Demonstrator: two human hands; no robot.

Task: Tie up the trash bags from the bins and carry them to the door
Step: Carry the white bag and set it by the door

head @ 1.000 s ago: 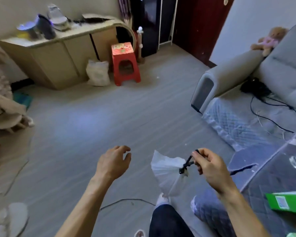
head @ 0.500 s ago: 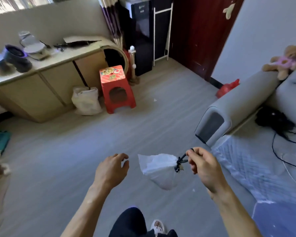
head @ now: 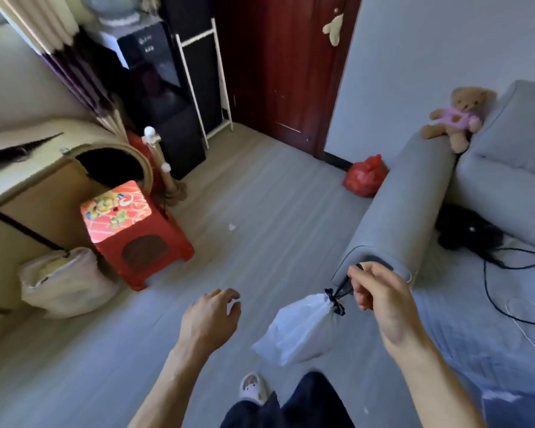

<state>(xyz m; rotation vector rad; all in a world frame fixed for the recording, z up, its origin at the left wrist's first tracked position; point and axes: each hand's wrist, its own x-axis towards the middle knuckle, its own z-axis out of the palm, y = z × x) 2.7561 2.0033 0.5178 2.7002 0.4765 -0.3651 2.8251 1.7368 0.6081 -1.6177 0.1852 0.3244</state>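
Observation:
A small white trash bag [head: 300, 330], tied at the neck with black drawstrings, hangs in the air low in the middle of the view. My right hand [head: 380, 299] pinches the black drawstring loop just right of the knot. My left hand [head: 209, 318] hovers to the left of the bag, holding nothing, fingers loosely curled and apart. A tied red trash bag [head: 365, 176] lies on the floor by the wall, next to the dark red door [head: 281, 69] at the far side of the room.
A grey sofa armrest [head: 396, 217] runs along the right, with a teddy bear [head: 454, 118] on it and black cables on the seat. A red plastic stool [head: 130, 230] and a cream bag [head: 62, 279] stand beside the beige cabinet on the left. Grey floor lies between.
The view has swung right and moved forward, bringing the door and the red bag closer. The white bag stays hanging from my right hand, and my left hand stays empty beside it.

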